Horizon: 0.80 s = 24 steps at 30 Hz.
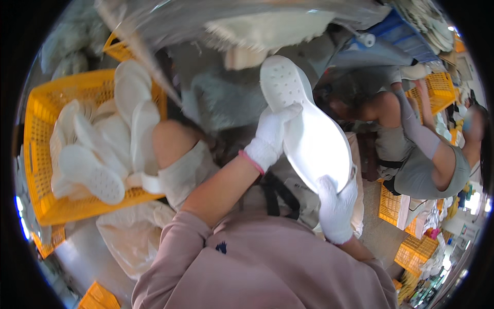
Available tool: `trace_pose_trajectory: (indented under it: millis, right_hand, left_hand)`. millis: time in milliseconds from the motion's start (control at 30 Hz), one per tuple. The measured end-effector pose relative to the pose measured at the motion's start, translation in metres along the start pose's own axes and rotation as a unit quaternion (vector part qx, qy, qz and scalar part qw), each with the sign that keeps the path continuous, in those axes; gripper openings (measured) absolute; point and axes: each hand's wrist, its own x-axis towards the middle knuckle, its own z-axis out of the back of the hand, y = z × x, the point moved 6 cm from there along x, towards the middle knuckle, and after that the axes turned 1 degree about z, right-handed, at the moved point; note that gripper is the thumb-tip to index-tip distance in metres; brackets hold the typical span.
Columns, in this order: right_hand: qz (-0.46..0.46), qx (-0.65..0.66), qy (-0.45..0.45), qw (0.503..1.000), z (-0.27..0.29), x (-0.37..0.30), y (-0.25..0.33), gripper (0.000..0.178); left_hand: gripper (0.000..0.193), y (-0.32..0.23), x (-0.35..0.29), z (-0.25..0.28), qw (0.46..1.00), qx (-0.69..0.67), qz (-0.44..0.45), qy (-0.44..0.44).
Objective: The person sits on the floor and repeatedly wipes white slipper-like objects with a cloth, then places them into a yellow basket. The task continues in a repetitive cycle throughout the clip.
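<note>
A white shoe sole (pixel 314 139) with a patch of small holes at its far end is held tilted in front of my body. My left hand (pixel 271 133), in a white knit glove, grips it from the left side at its narrow waist, the thumb lying on the upper face. At the wide near end, my right hand (pixel 337 208), gloved the same way, holds the edge with its thumb on top. The fingers beneath the sole are hidden. Several similar white soles (pixel 103 139) lie piled in a yellow crate (pixel 38 154) to my left.
Beyond the sole is a grey surface (pixel 216 98) under plastic sheeting with frayed white fabric (pixel 272 28). A seated co-worker (pixel 432 159) is at the right, near several yellow crates (pixel 417 252). A plastic bag (pixel 136 234) lies below the left crate.
</note>
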Motion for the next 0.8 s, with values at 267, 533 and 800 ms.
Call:
trace_pose_trajectory:
  millis: [267, 533, 800]
  right_hand:
    - [0.184, 0.062, -0.021, 0.981, -0.043, 0.187, 0.055, 0.025]
    - [0.218, -0.005, 0.112, 0.969, -0.101, 0.281, 0.025, 0.029]
    - [0.006, -0.051, 0.192, 0.98, -0.055, 0.189, 0.061, 0.059]
  left_hand:
    - [0.033, -0.065, 0.128, -0.005, 0.966, 0.177, -0.129, 0.136]
    - [0.066, -0.148, 0.022, 0.063, 0.811, 0.567, -0.099, -0.106]
    - [0.043, -0.036, 0.063, -0.01, 0.972, 0.175, -0.15, -0.043]
